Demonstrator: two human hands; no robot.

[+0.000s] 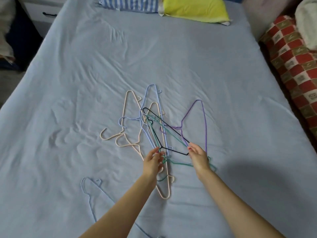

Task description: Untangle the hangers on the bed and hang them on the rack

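A tangle of thin wire hangers lies mid-bed on the light blue sheet (171,57): beige ones (123,107), pale blue ones (158,98), a purple one (204,115), a green one (173,135) and a black one (164,125). My right hand (199,158) pinches the black hanger's near corner, beside the green and purple wires. At the tangle's near end my left hand (152,160) has its fingers spread, its fingertips touching the black and green wires. Another pale blue hanger (89,191) lies apart at the near left. No rack is in view.
A striped pillow (130,4) and a yellow pillow (193,7) lie at the head of the bed. A red checked blanket (291,54) runs along the right edge. A white drawer unit (44,12) stands at the far left.
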